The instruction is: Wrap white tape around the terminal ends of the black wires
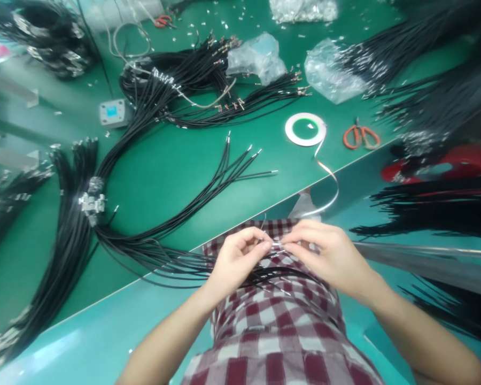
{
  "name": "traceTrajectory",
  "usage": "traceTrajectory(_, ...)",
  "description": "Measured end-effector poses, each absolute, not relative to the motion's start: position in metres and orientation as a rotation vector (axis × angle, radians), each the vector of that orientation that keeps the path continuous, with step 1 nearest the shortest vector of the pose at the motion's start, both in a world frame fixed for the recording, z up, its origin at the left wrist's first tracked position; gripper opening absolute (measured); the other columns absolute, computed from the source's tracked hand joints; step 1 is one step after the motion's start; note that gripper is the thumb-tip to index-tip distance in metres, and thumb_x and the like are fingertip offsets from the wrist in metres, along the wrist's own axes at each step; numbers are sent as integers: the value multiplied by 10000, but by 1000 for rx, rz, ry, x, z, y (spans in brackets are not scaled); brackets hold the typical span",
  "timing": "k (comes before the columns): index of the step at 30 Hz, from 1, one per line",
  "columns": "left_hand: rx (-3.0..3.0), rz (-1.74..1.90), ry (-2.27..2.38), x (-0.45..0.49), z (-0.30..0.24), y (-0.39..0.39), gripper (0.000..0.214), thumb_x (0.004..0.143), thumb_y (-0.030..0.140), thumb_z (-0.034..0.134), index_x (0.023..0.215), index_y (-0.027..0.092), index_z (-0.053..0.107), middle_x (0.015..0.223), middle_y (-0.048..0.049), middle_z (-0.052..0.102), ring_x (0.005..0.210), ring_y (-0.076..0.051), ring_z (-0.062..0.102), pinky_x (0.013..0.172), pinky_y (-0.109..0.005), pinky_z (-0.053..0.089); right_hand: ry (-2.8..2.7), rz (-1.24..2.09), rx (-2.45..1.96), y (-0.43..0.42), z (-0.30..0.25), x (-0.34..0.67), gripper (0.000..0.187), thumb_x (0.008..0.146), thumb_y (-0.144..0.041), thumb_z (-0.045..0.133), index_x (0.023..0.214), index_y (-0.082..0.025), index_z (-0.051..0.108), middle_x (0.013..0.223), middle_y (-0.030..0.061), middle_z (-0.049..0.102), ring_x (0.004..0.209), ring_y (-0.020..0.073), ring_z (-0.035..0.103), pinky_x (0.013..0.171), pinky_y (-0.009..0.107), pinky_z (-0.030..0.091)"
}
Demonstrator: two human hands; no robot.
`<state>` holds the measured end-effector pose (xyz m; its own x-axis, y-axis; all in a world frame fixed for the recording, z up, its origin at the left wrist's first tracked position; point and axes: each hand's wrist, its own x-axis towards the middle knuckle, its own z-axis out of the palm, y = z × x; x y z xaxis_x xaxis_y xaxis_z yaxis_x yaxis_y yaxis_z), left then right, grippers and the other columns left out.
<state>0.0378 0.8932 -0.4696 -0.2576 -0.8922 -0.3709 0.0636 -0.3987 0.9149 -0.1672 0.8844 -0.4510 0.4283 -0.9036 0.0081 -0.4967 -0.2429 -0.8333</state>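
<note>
Above the shirt (272,331), left hand (236,262) and right hand (328,256) pinch a terminal (277,245) — blue display (111,111) unreadable.

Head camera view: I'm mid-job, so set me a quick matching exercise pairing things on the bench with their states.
Things:
1. Left hand and right hand
2. Orange-handled scissors
3. Tape roll
4. Small grey device

States:
A. Shows a blue screen
B. Pinch metal-tipped wire ends
C. Trails a strip over the bench edge
D. Lie right of the tape roll

Pairs: 1-B; 2-D; 3-C; 4-A
</note>
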Motion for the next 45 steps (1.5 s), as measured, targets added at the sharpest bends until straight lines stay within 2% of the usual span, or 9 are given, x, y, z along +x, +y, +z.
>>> traceTrajectory(7, 1271, -1789, -1144, 44, -465, 890, 239, 831, 368, 735, 812, 138, 674, 672, 2, 605, 534, -69, 430, 517, -191, 359, 1031, -575, -1601, 877, -450, -175, 103, 909, -176, 659, 870, -210, 748, 861, 18, 699, 784, 147, 648, 731, 275, 495)
traceTrajectory(13, 1202, -1864, -1098, 45, -469, 886, 253, 826, 370, 745, 853, 133, 662, 659, 15, 577, 534, -61, 435, 514, -179, 353, 643, -801, -1357, 874, -457, -167, 105, 886, -144, 695, 891, -211, 775, 1073, 57, 679, 951, 159, 660, 857, 305, 538)
traceTrajectory(18, 1198, -1828, -1067, 37, -472, 884, 261, 811, 368, 759, 797, 131, 650, 726, -19, 627, 621, -97, 538, 564, -189, 425, 619, -971, -1346, 877, -465, -146, 150, 878, -100, 689, 902, -214, 782, 1030, 59, 745, 857, 152, 690, 735, 276, 577)
traceTrajectory(21, 1172, -1719, -959, 37, -473, 888, 241, 820, 316, 762, 998, 181, 670, 697, 27, 586, 561, -64, 483, 530, -163, 401, 744, -1127, -1477, 877, -466, -139, 166, 869, -74, 693, 895, -213, 780, 845, 31, 741, 775, 142, 683, 713, 268, 566)
traceTrajectory(24, 1131, -1544, -944, 38, -471, 895, 319, 835, 255, 750, 1143, 234, 672, 678, 46, 546, 554, -56, 480, 534, -154, 417, 873, -1181, -1645, 877, -469, -139, 174, 884, -66, 673, 912, -208, 771, 827, 27, 721, 746, 137, 660, 695, 274, 542)
traceTrajectory(30, 1188, -1155, -1224, 33, -470, 902, 126, 845, 155, 720, 957, 186, 771, 863, -55, 669, 800, -141, 628, 676, -225, 523, 978, -1161, -1781, 879, -478, -137, 149, 921, -108, 646, 945, -215, 746, 886, 34, 717, 786, 155, 655, 719, 312, 515)
traceTrajectory(37, 1180, -750, -1377, 24, -483, 905, 169, 841, 63, 693, 933, 201, 727, 827, -21, 636, 778, -134, 586, 684, -252, 490, 1110, -1120, -1689, 884, -478, -130, 115, 912, -122, 664, 878, -210, 730, 845, 13, 718, 781, 149, 662, 745, 295, 522)
traceTrajectory(40, 1154, -808, -1363, 23, -483, 907, 153, 859, 76, 677, 927, 205, 719, 844, -21, 630, 805, -129, 584, 713, -245, 484, 1147, -1093, -1725, 882, -476, -131, 107, 918, -133, 658, 890, -212, 724, 864, 12, 724, 805, 156, 668, 765, 304, 516)
traceTrajectory(45, 1177, -1339, -1051, 28, -475, 904, 316, 896, 265, 682, 1210, 241, 655, 826, -17, 594, 734, -117, 553, 640, -222, 456, 1204, -1076, -1780, 878, -471, -137, 113, 916, -125, 649, 853, -200, 705, 843, 12, 714, 787, 156, 657, 751, 306, 503)
